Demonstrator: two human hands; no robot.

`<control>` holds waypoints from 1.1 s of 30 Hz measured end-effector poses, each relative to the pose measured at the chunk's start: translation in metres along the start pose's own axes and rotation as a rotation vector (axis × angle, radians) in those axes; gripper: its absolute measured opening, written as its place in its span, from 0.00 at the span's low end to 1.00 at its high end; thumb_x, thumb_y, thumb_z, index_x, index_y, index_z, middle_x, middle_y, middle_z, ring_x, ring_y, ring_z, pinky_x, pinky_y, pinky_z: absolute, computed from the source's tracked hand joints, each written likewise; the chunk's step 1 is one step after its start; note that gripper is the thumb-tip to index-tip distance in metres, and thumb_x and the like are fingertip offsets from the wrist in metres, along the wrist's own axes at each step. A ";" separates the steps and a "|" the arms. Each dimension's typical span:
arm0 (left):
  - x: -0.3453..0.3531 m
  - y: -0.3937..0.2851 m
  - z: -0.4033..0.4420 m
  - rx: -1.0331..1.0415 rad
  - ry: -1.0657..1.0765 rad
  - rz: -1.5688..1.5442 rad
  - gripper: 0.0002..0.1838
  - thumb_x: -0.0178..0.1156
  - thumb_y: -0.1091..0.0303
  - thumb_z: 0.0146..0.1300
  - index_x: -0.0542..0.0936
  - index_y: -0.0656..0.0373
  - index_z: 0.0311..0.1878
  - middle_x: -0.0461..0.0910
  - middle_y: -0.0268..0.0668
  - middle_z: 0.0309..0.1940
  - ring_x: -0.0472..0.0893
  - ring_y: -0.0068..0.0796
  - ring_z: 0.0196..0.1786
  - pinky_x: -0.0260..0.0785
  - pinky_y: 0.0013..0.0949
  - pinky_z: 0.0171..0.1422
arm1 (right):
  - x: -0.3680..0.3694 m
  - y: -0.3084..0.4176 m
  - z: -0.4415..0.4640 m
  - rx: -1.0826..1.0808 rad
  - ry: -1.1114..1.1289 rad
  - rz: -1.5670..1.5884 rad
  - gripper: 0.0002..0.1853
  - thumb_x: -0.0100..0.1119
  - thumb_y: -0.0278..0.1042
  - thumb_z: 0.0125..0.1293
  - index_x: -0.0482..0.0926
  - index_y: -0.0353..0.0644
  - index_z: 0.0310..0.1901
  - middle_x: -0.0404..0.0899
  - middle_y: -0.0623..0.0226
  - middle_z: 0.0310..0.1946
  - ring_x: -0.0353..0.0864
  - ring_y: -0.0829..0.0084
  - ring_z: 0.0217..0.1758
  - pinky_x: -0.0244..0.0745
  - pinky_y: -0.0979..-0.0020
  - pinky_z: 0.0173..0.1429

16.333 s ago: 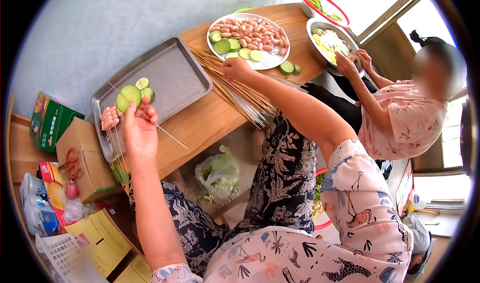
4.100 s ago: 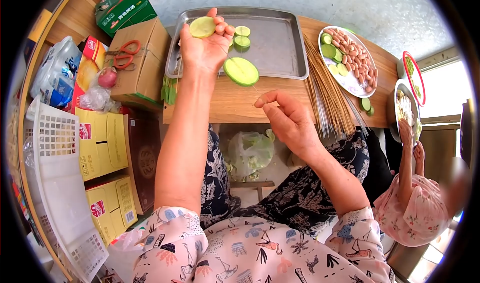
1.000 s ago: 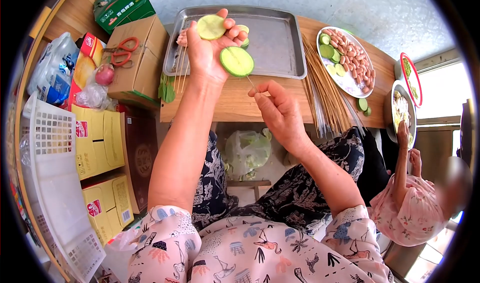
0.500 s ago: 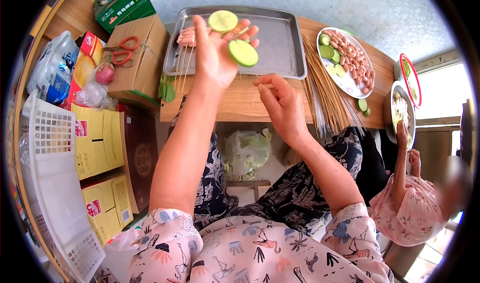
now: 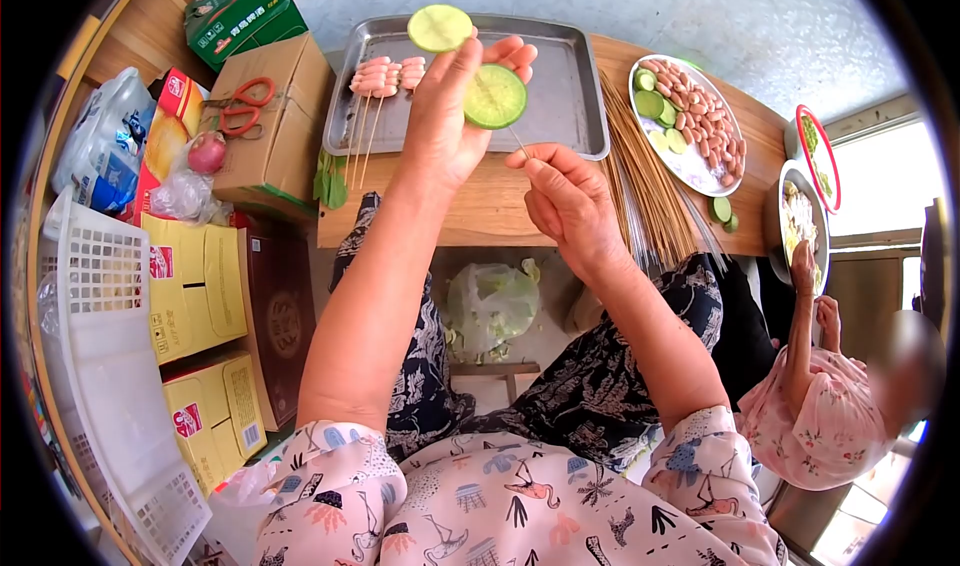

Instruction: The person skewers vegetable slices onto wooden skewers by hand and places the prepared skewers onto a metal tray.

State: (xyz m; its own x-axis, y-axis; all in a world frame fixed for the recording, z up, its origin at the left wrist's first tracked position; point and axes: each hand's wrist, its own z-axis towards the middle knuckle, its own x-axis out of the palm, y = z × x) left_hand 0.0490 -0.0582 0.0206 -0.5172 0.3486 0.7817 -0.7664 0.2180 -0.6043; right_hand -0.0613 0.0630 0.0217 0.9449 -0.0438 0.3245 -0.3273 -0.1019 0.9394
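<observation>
My left hand, raised over the tray's front edge, has its fingers curled around two round cucumber slices. One pale cucumber slice sticks out beyond the thumb. The other cucumber slice faces me below the fingertips. Pinched in my right hand is a thin wooden skewer, which reaches up to the lower edge of that nearer slice; whether it pierces it I cannot tell. Behind my left hand, small pink sausages on skewers lie on the metal tray.
Bare skewers lie right of the tray. An oval plate holds sausages and cucumber slices; cucumber ends lie beside it. At the right, another person's hand is in a bowl. Left are boxes and scissors.
My left hand has turned and its fingers have curled in around the slices. The nearer slice has shifted slightly up. My right hand has come nearer to it, with the skewer now clearly visible.
</observation>
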 end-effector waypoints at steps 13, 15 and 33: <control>-0.028 -0.009 0.016 -0.128 0.004 -0.399 0.35 0.25 0.41 0.71 0.69 0.64 0.54 0.71 0.41 0.34 0.70 0.37 0.35 0.69 0.49 0.53 | -0.002 -0.005 -0.004 -0.003 -0.004 -0.154 0.08 0.49 0.31 0.71 0.76 0.39 0.44 0.60 0.86 0.16 0.53 0.92 0.15 0.46 0.84 0.19; -0.024 -0.010 0.014 -0.123 0.015 -0.397 0.33 0.26 0.43 0.71 0.70 0.64 0.52 0.70 0.41 0.34 0.70 0.36 0.35 0.69 0.49 0.53 | -0.001 -0.002 -0.007 -0.002 -0.012 -0.167 0.07 0.49 0.31 0.71 0.76 0.38 0.44 0.60 0.86 0.16 0.53 0.92 0.16 0.47 0.84 0.20; -0.024 -0.014 0.012 -0.094 -0.011 -0.355 0.23 0.36 0.48 0.68 0.69 0.60 0.45 0.68 0.37 0.29 0.68 0.33 0.31 0.69 0.48 0.48 | 0.003 0.000 -0.009 -0.026 -0.078 -0.313 0.08 0.52 0.30 0.70 0.79 0.37 0.42 0.63 0.85 0.19 0.56 0.91 0.21 0.51 0.83 0.23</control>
State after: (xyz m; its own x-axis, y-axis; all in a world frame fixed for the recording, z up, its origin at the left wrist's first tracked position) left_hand 0.0674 -0.0805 0.0127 -0.2299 0.2261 0.9466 -0.8609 0.4064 -0.3061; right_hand -0.0586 0.0722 0.0237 0.9959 -0.0900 0.0112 -0.0200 -0.0972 0.9951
